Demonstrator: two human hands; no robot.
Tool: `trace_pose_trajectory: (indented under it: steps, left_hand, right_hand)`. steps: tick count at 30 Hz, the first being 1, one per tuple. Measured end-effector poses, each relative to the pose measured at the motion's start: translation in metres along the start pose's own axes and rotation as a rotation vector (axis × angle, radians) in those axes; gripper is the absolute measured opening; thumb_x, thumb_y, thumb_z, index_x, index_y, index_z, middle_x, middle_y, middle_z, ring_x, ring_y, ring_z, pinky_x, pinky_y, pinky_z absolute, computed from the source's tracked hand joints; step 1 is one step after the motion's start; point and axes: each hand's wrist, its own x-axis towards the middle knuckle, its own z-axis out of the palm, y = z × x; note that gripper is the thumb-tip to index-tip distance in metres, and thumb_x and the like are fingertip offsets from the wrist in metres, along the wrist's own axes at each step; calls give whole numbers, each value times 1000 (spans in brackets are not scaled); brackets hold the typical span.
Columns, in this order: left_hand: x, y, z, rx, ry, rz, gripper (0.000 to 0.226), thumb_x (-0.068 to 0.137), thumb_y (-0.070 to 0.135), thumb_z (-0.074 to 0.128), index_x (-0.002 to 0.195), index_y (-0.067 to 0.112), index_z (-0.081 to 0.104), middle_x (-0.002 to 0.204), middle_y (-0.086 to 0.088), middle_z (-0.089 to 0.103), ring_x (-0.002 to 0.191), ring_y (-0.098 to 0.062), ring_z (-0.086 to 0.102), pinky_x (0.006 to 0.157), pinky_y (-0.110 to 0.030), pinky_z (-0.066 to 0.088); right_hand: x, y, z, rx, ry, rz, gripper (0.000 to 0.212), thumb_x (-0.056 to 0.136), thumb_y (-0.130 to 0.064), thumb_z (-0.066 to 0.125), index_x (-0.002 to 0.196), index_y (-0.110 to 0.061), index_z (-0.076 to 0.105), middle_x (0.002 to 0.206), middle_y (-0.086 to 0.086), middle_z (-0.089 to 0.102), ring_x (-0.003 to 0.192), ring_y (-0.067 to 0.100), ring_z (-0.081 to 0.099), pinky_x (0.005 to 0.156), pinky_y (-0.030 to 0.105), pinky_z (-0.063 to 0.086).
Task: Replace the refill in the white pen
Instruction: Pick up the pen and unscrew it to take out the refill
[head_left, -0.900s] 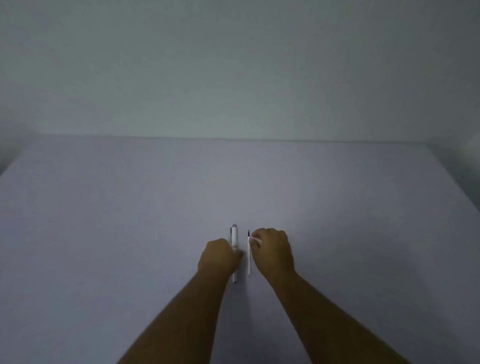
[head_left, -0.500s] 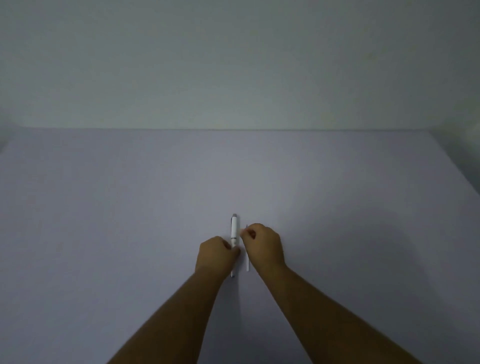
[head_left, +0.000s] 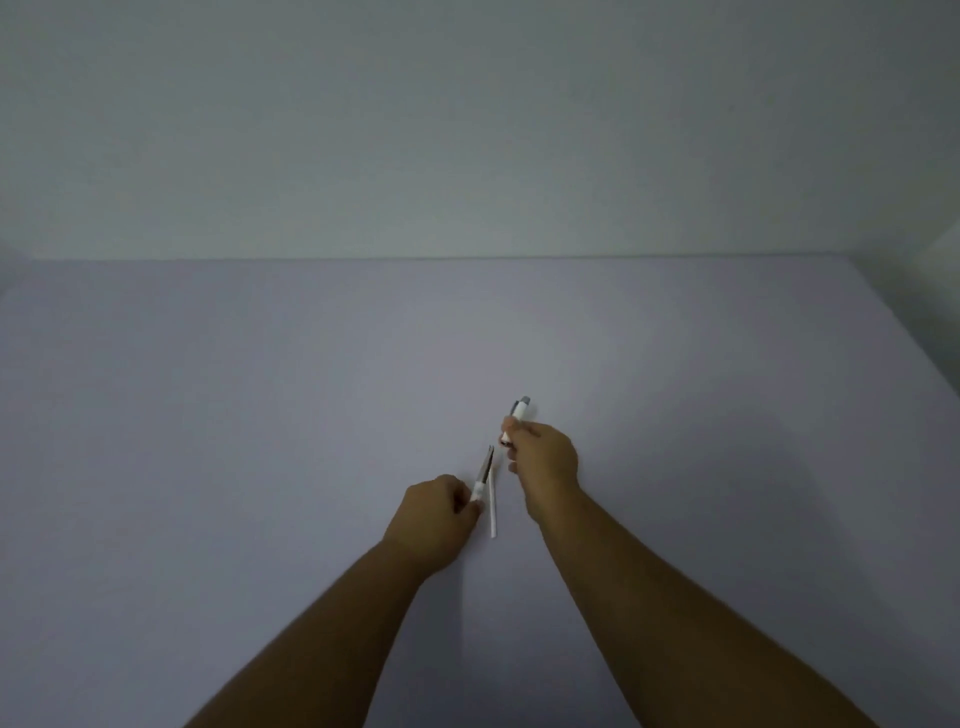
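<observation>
The white pen is in two pieces. My right hand (head_left: 545, 462) grips the upper barrel (head_left: 519, 410), whose grey clicker end points up and away. My left hand (head_left: 434, 514) grips the lower front section (head_left: 478, 491), from which a thin dark refill (head_left: 487, 465) sticks out toward the upper right. The two halves are apart by a small gap. A separate thin white refill (head_left: 492, 512) lies flat on the table between my hands, touched by neither.
A plain pale lilac table (head_left: 260, 415) spreads out on all sides, ending at a grey-green wall (head_left: 467, 130) at the back. A light corner edge shows at the far right.
The pen was whole on the table with both hands pinching it. Now it is lifted and pulled apart, the right hand moving up and right with the upper barrel.
</observation>
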Motion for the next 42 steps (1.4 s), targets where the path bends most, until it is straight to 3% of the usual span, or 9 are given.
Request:
trace_pose_trajectory:
  steps: [4, 8, 14, 22, 26, 30, 34, 39, 42]
  left_hand:
    - [0, -1, -3, -63, 49, -46, 19, 90, 31, 54, 76, 18, 55, 60, 9, 50, 59, -8, 47, 52, -16, 33]
    - [-1, 2, -5, -126, 58, -64, 17, 90, 30, 54, 82, 15, 58, 67, 6, 54, 66, -13, 51, 59, -22, 38]
    - [-4, 6, -2, -173, 65, -61, 14, 91, 29, 52, 88, 16, 57, 68, 9, 53, 61, -3, 47, 55, -14, 37]
    - [-6, 7, -2, -178, 76, -46, 14, 92, 27, 51, 90, 14, 57, 68, 9, 52, 61, -4, 47, 56, -15, 37]
    - [-8, 10, -3, -170, 82, -42, 12, 92, 27, 50, 90, 16, 56, 70, 8, 53, 61, -3, 47, 53, -14, 36]
    - [-11, 13, -7, -154, 90, 0, 12, 92, 27, 50, 87, 16, 55, 76, 3, 57, 66, -12, 53, 59, -21, 42]
    - [-13, 20, -8, -63, 138, 106, 15, 94, 24, 48, 91, 12, 56, 79, 0, 58, 68, -15, 51, 56, -19, 38]
    - [-18, 22, -14, -65, 162, 113, 21, 96, 25, 46, 96, 9, 61, 71, 2, 56, 57, -9, 47, 54, -19, 39]
    - [-22, 24, -24, -210, 106, 63, 23, 96, 25, 45, 98, 11, 63, 73, 1, 59, 64, -13, 54, 65, -27, 51]
  right_hand:
    - [1, 12, -11, -521, -23, -220, 30, 88, -32, 56, 85, -5, 66, 80, 11, 66, 71, 23, 55, 62, 30, 38]
    - [-3, 32, -14, -641, 4, -211, 28, 84, -32, 62, 87, -4, 61, 92, 14, 65, 84, 31, 62, 66, 34, 45]
    - [-5, 40, -16, -544, 19, -198, 29, 77, -29, 71, 77, -13, 48, 91, 11, 60, 74, 24, 54, 65, 32, 43]
    - [-3, 43, -15, -524, 10, -196, 28, 77, -31, 72, 80, -14, 50, 93, 12, 62, 75, 23, 56, 64, 32, 44]
    - [-3, 45, -16, -509, 7, -188, 27, 78, -31, 71, 85, -9, 55, 95, 13, 61, 83, 28, 60, 71, 37, 48]
    - [-9, 34, -19, -410, 100, -258, 33, 85, -41, 60, 86, -8, 59, 90, 7, 63, 82, 22, 58, 69, 32, 49]
    - [-20, 10, -16, -103, -158, -168, 46, 81, -52, 60, 75, -7, 63, 69, 2, 57, 64, 14, 51, 61, 25, 43]
    - [-25, -5, -19, -4, -246, -139, 30, 83, -38, 63, 71, -11, 67, 66, 3, 55, 60, 14, 46, 62, 28, 43]
    - [-30, -10, -23, 80, -318, -163, 22, 89, -26, 58, 75, -16, 71, 72, 0, 62, 67, 12, 51, 67, 25, 46]
